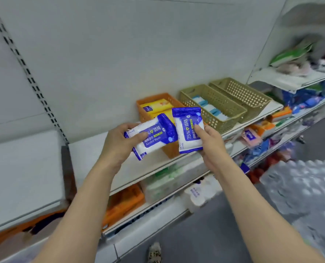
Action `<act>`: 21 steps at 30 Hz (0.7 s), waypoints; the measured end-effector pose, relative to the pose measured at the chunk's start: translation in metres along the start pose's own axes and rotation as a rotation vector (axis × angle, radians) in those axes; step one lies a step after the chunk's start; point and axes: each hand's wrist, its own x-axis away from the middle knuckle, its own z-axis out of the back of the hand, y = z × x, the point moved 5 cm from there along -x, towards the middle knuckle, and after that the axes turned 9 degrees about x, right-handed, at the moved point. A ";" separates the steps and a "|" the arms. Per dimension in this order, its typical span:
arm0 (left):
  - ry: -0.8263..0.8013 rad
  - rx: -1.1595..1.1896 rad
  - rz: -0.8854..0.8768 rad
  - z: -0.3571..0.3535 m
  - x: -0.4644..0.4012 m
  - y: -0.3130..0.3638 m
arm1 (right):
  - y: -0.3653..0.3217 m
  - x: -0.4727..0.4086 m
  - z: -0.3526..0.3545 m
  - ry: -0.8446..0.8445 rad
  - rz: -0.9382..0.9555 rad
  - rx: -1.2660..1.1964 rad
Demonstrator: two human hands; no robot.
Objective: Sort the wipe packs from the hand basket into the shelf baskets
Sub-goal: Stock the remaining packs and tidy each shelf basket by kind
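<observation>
Head view is looking down along a white shop shelf (93,149) backed by a pale panel wall. The left hand (118,143) is gripping one blue-and-white alcohol wipe pack (152,136), thumb lying across its front, the pack tilting up toward the right. The right hand (210,144) is pinching a second wipe pack (189,130), holding it nearly upright, thumb pressing on its face; the two packs are almost touching at their upper corners.

Just beyond both hands an orange basket (144,111) is sitting on the shelf, holding yellow packs (156,107). To the right of the right hand, and farther back, a tan basket (199,105) is carrying a row of white-and-blue packs (209,107), and a second tan basket (252,103) is standing right beside it.

Below the hands, lower shelves are showing blurred goods. Grey floor (205,234) is running under the right forearm, with shrink-wrapped bottles (300,185) lying off to its right.
</observation>
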 end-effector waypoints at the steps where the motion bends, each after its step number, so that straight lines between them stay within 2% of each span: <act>1: -0.010 0.005 -0.013 -0.014 -0.022 0.003 | -0.008 -0.023 0.007 0.011 0.007 0.007; 5: -0.041 0.005 -0.043 -0.070 -0.097 0.010 | -0.025 -0.101 0.037 0.012 0.064 0.032; 11: 0.011 -0.055 -0.017 -0.145 -0.173 -0.011 | -0.030 -0.197 0.114 0.042 0.093 0.016; 17: 0.165 -0.084 -0.034 -0.226 -0.222 -0.032 | -0.041 -0.299 0.178 -0.092 0.110 0.083; 21: 0.196 -0.063 -0.036 -0.293 -0.241 -0.037 | -0.060 -0.353 0.220 -0.198 0.127 0.121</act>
